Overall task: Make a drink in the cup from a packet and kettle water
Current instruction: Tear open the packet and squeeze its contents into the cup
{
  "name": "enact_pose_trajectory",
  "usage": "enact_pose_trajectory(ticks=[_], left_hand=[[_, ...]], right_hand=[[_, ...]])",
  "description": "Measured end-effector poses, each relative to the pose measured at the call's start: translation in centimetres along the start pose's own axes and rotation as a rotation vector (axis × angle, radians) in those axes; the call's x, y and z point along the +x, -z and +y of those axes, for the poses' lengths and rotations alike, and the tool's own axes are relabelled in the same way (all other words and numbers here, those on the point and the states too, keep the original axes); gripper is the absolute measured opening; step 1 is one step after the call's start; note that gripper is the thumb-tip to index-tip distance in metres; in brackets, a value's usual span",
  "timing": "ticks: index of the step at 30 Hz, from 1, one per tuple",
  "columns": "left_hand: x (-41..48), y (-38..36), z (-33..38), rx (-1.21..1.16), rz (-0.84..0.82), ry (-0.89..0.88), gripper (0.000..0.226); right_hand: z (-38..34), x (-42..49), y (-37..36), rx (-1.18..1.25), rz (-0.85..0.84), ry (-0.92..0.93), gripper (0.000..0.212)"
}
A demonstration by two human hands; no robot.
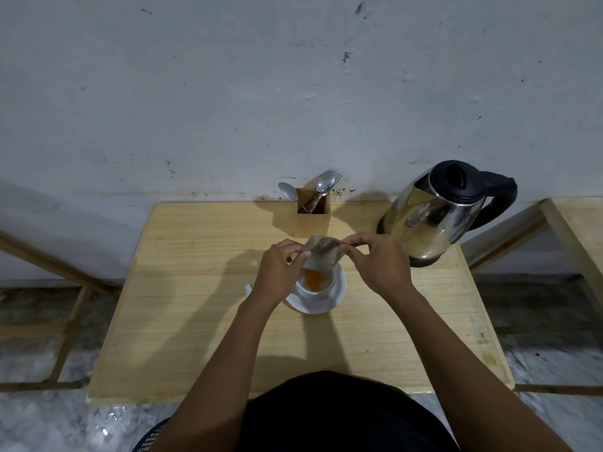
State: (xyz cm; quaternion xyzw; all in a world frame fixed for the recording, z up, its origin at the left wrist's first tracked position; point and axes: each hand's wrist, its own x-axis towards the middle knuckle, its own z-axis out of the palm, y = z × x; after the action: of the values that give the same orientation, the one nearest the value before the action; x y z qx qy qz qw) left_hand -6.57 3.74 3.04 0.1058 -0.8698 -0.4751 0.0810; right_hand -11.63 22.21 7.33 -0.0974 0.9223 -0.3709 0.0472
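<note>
Currently, left hand and right hand both pinch the packet, tilted above the cup holding orange powder.

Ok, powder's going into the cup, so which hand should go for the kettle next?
Right, probably. The kettle stands at the table's far right, nearest the right hand, its handle turned outward to the right. The left hand can keep the packet over the cup.
</note>
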Motion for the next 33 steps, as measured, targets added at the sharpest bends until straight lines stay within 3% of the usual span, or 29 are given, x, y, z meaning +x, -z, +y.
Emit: enact_pose_trajectory(ticks=[15, 20, 23, 25, 27, 30, 33], left_hand=[[0.0, 0.6, 0.0, -0.087, -0.044, 0.08, 0.018], [0.3, 3.6, 1.1, -0.186, -0.033, 0.383, 0.035], [0.2, 5.3, 1.3, -0.344, -0.246, 0.605, 0.066], [-0.4, 5.7, 1.2, -0.455, -0.344, 0.609, 0.057], [-1.1, 5.9, 1.1, -0.489, -0.321, 0.519, 0.033], [-1.7, 6.1, 0.0, -0.478, -0.176, 0.472, 0.026], [-2.1, 6.4, -2.6, -0.335, -0.007, 0.489, 0.029]], right_hand=[[0.0, -0.3, 0.6, 0.061, -0.007, 0.032, 0.004], [0.9, -1.3, 0.2, 0.072, 0.152, 0.316, 0.005], [1.4, -2.3, -0.9, -0.013, 0.262, 0.562, 0.004], [1.3, -2.9, -1.8, -0.046, 0.289, 0.671, 0.003], [0.8, -3.4, -2.8, -0.05, 0.261, 0.72, 0.005], [0.2, -3.7, -4.0, -0.087, 0.112, 0.638, 0.017], [0.8, -3.2, -4.8, -0.099, -0.069, 0.376, 0.047]])
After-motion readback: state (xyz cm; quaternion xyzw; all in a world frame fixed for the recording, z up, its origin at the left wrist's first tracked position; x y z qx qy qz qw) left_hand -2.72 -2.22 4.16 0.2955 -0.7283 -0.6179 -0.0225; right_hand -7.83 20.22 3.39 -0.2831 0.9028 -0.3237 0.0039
